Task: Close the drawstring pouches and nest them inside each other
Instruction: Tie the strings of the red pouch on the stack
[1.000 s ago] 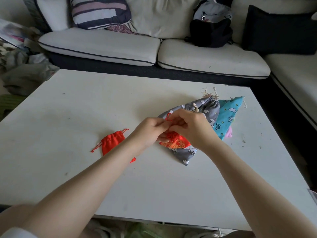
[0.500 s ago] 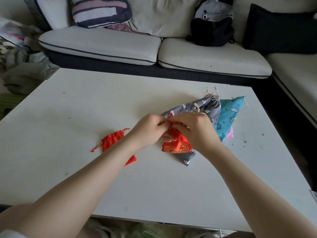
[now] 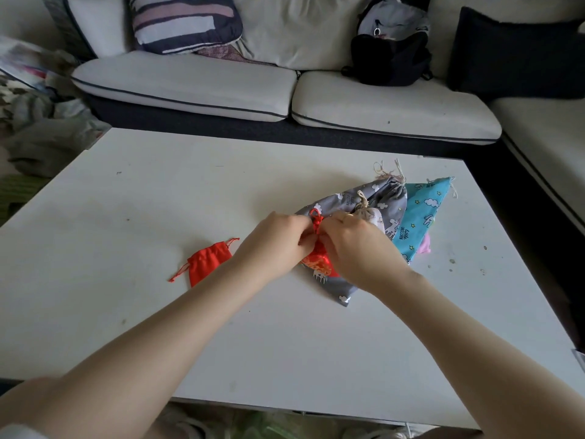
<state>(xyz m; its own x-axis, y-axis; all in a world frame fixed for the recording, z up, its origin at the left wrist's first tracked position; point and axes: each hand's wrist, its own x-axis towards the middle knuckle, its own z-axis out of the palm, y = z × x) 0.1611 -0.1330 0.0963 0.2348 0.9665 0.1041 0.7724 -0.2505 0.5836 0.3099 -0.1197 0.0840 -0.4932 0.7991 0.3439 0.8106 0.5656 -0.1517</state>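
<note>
Two bare hands meet over a white table (image 3: pixel 158 312). The left hand (image 3: pixel 272 245) and the right hand (image 3: pixel 357 248) both pinch a small red cloth pouch with a gold pattern (image 3: pixel 318 263). The fingers are curled at the top of this pouch, where its red string (image 3: pixel 316 218) pokes up in a little loop between the two hands. The pouch sits on top of a big grey cloth pouch with white clouds and unicorns (image 3: pixel 364 204), which lies flat on the table. A small whitish pouch tied with pale string (image 3: pixel 372 215) rests on the grey one, just behind the right hand. A blue cloth pouch with stars and clouds (image 3: pixel 424 217) lies partly under the grey one, on its right side. A bit of pink cloth (image 3: pixel 425 245) peeks out from under the blue one. A plain red satin pouch (image 3: pixel 207 261) lies alone on the table, to the left of the left hand. Behind the table is a white sofa (image 3: pixel 190 87) with a striped pillow (image 3: pixel 183 23) and a black bag (image 3: pixel 389 55).
</note>
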